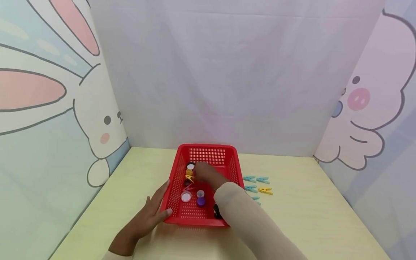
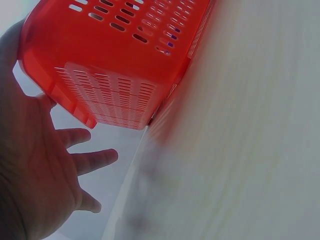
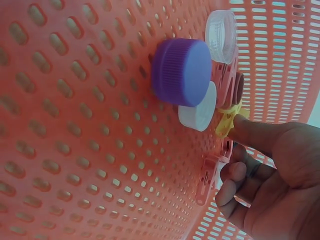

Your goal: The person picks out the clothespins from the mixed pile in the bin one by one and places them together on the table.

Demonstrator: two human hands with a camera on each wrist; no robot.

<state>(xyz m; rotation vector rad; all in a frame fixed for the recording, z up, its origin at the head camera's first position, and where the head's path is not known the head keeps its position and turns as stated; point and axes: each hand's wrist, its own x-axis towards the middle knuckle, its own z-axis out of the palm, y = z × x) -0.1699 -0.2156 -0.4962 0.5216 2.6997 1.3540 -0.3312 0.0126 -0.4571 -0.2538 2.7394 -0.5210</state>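
My left hand (image 1: 147,218) rests against the left rim of a red perforated basket (image 1: 165,206). In the left wrist view its thumb lies at the rim, with several fingers straight and spread. Inside the basket my right hand (image 3: 280,185) has loosely bent fingers, and nothing shows pinched in it. Its thumb tip touches or nearly touches a yellow clothespin (image 3: 226,122); a pink clothespin (image 3: 206,180) lies by its fingers. A purple bottle cap (image 3: 182,72), a white cap (image 3: 199,112) and a clear cap (image 3: 221,37) lie near them.
Several blue clothespins (image 1: 249,178) and a yellow clothespin (image 1: 265,190) lie on the table (image 1: 312,209) right of the basket. A black item (image 1: 217,212) sits inside the basket, partly behind the right sleeve. Fabric walls (image 1: 214,79) enclose the table's back and sides.
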